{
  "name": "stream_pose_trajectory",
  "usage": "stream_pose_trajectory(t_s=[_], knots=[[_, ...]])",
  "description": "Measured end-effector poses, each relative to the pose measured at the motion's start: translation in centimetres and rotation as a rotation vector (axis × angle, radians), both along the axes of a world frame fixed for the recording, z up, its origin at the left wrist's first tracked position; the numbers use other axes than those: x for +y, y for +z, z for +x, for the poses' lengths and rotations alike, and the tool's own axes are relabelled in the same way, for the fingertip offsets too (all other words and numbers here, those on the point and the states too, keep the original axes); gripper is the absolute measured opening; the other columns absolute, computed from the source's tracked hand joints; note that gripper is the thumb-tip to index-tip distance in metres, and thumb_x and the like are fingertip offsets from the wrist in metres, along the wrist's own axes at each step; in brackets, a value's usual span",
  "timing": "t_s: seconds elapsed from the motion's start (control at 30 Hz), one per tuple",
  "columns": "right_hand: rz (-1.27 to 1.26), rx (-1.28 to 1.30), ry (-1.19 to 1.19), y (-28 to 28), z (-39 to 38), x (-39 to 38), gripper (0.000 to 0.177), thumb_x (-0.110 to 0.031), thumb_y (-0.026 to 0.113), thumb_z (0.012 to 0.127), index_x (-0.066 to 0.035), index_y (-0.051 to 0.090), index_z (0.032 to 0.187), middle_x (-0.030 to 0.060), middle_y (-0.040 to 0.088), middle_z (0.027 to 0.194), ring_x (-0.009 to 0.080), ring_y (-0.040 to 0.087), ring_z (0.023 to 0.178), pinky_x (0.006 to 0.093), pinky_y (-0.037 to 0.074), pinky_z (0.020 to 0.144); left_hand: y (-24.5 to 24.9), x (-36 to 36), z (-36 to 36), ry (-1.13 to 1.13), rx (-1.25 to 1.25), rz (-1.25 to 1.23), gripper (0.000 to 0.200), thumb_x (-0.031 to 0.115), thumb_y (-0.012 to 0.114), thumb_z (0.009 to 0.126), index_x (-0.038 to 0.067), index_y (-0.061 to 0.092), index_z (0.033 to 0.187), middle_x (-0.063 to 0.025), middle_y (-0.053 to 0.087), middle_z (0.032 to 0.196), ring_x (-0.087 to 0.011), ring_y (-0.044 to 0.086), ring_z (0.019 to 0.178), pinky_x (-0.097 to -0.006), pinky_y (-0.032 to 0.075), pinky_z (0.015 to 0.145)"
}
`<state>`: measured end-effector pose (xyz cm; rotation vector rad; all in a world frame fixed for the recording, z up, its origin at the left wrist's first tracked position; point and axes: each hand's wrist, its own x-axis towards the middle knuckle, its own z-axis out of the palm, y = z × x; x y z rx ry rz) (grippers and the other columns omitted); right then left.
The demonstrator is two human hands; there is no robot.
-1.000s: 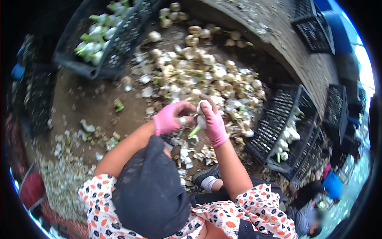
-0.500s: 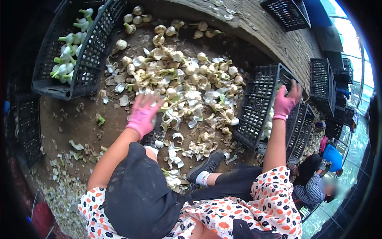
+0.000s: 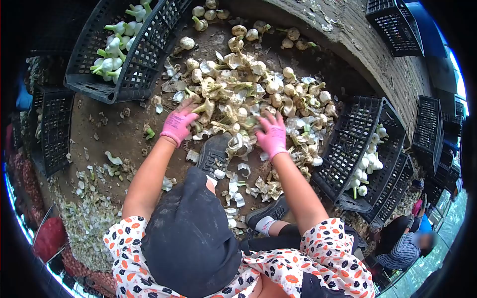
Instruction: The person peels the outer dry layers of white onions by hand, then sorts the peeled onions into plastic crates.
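Observation:
Both hands wear pink gloves. My left hand [image 3: 180,121] is at the left edge of a pile of untrimmed garlic [image 3: 238,102], its fingertips at a bulb with a stem [image 3: 205,108]; whether it grips the bulb is unclear. My right hand [image 3: 272,134] reaches into the lower middle of the pile, fingers spread over bulbs and loose skins. Cleaned white garlic [image 3: 113,62] with green stems lies in the black crate [image 3: 144,64] at the upper left. More white bulbs [image 3: 365,166] are in the tilted black crate [image 3: 348,149] on the right.
My shoes [image 3: 214,155] stand below the pile among loose skins. A low ledge [image 3: 343,44] runs behind it. Further black crates [image 3: 427,130] stand at the right, another [image 3: 55,129] at the left. A seated co-worker [image 3: 400,251] is at the lower right.
My right hand has left the right crate and come down to the pile. My left hand has moved onto the pile's left edge. The view has shifted, bringing the scene lower and rightward.

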<state>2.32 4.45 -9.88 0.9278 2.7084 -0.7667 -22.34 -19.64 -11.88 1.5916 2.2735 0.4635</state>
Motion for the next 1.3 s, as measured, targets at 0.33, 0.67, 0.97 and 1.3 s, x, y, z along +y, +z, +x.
stream_pose_trajectory(t_s=[0.33, 0.67, 0.97, 1.3], knots=[[-0.691, 0.342, -0.604, -1.3, -0.2, 6.3, 0.019, -0.011, 0.062, 0.089, -0.003, 0.066, 0.106, 0.0048, 0.067, 0.090, 0.0115, 0.060, 0.075, 0.0237, 0.049, 0.068, 2.5, 1.0, -2.2, 0.809, -1.300, 0.424, 0.030, -0.006, 0.045, 0.090, 0.006, 0.061, 0.113, -0.0017, 0.062, 0.115, -0.0144, 0.060, 0.103, -0.0286, 0.053, 0.085], [-0.850, 0.811, -0.900, 3.1, 3.4, 8.7, 0.022, -0.001, 0.052, 0.087, 0.001, 0.060, 0.108, 0.0083, 0.065, 0.100, 0.0147, 0.062, 0.085, 0.0265, 0.052, 0.074, 7.0, -1.8, -6.6, 0.759, -1.334, 0.068, 0.022, 0.000, 0.052, 0.083, 0.005, 0.065, 0.099, -0.0043, 0.065, 0.095, -0.0139, 0.063, 0.081, -0.0255, 0.053, 0.069], [-1.090, 0.427, -1.003, 3.3, 5.2, 9.5, 0.019, -0.011, 0.045, 0.083, -0.002, 0.059, 0.091, 0.0092, 0.059, 0.081, 0.0198, 0.059, 0.067, 0.0327, 0.052, 0.061, 11.4, 6.7, 0.4, -0.068, -0.515, -0.950, 0.042, 0.009, 0.054, 0.077, 0.012, 0.060, 0.118, -0.0170, 0.062, 0.114, -0.0314, 0.058, 0.108, -0.0380, 0.046, 0.093], [0.027, -0.163, -0.159, -2.8, 10.8, -5.6, 0.072, -0.035, 0.066, 0.076, 0.003, 0.040, 0.133, 0.0275, 0.039, 0.136, 0.0442, 0.032, 0.128, 0.0475, 0.026, 0.109, 1.8, -0.8, 4.2, -0.106, 0.028, -0.266, 0.063, 0.010, 0.062, 0.070, 0.020, 0.048, 0.130, -0.0059, 0.047, 0.137, -0.0288, 0.037, 0.131, -0.0476, 0.019, 0.112]])
